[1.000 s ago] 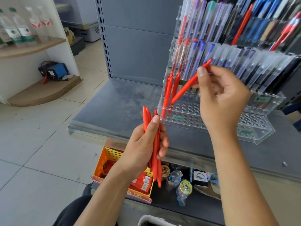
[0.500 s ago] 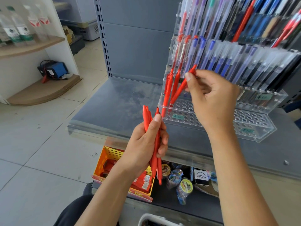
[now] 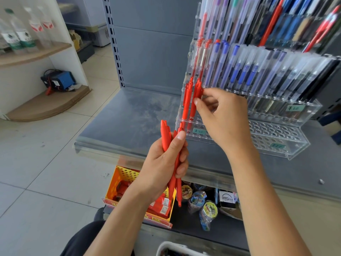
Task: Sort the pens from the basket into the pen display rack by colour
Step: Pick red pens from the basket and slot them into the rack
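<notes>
My left hand grips a bundle of several red pens upright in front of the shelf edge. My right hand pinches one red pen between thumb and fingers; the pen stands nearly upright in the left end of the clear pen display rack, next to other red pens in their holes. Higher tiers of the rack hold blue, purple, black and red pens. The white rim of a basket shows at the bottom edge.
The rack stands on a grey metal shelf. Below it lie a yellow box of red packets and rolls of tape. A white shelf with bottles stands at the left over a tiled floor.
My right hand has carried the slanted red pen down and left to the rack's left end, where it now stands almost upright in a hole. The left hand has stayed put with its bundle.
</notes>
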Action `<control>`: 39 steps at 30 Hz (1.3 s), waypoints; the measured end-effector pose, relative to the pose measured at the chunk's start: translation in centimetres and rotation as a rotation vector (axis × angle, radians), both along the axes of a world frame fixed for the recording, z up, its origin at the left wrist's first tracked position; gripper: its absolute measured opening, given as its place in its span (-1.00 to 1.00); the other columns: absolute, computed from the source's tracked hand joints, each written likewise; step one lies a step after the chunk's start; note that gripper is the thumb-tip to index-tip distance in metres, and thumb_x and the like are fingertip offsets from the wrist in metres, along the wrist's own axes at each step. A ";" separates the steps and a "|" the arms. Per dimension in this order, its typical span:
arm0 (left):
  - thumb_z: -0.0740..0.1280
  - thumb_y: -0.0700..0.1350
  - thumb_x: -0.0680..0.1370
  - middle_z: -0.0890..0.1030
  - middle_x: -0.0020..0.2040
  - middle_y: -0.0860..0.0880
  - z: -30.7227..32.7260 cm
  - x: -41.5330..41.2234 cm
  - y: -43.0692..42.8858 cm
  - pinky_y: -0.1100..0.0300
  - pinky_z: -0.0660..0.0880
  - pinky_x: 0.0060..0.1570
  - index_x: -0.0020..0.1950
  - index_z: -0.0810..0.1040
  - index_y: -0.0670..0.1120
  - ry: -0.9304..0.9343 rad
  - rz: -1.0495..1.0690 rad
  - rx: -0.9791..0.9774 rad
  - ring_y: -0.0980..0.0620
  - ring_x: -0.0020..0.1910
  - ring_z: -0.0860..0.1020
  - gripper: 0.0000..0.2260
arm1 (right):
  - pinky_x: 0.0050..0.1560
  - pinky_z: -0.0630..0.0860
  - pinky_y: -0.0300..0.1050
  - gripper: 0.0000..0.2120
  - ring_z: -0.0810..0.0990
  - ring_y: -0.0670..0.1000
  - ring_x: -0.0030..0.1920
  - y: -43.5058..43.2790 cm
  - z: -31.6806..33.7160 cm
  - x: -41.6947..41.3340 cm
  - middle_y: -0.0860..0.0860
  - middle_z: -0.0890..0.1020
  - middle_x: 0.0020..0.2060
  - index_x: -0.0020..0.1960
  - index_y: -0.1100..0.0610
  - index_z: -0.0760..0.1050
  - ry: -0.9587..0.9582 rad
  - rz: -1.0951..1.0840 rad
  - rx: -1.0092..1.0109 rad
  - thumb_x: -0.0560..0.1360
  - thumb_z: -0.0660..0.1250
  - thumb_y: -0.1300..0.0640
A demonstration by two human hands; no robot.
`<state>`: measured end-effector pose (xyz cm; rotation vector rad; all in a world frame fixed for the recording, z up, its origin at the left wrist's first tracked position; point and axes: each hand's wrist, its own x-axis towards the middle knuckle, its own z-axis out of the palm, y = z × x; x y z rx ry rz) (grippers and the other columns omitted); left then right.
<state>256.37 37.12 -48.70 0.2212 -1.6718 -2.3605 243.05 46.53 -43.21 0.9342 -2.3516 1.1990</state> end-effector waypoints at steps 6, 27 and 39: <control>0.30 0.05 0.57 0.37 -0.40 -0.03 0.0 -0.1 0.0 0.23 0.30 -0.50 -0.10 0.39 -0.18 0.038 0.012 -0.012 0.07 -0.52 0.31 -0.70 | -0.28 0.47 -0.28 -0.72 0.58 -0.16 -0.34 1.0 1.3 1.5 -0.13 0.60 -0.40 -0.20 0.03 0.57 -0.088 0.087 0.080 0.52 0.43 -0.16; 0.17 0.12 0.64 0.38 -0.37 -0.05 -0.1 0.0 -0.1 0.18 0.23 -0.45 -0.19 0.42 -0.14 0.011 0.031 -0.006 0.07 -0.50 0.29 -0.63 | -0.17 0.60 -0.20 -0.82 0.73 -0.02 -0.16 1.9 1.8 1.8 -0.04 0.69 -0.20 0.20 0.14 0.50 -0.611 0.535 -0.070 0.60 0.35 0.21; 0.19 0.07 0.64 0.30 -0.37 -0.06 -0.2 -0.1 0.0 0.09 0.09 -0.42 -0.12 0.46 -0.12 0.002 0.043 0.010 0.05 -0.48 0.21 -0.72 | -0.05 0.63 0.08 -0.64 0.63 0.09 -0.04 0.7 0.4 0.2 -0.06 0.50 -0.06 0.45 0.07 0.31 -0.078 0.194 -0.236 0.68 0.21 0.04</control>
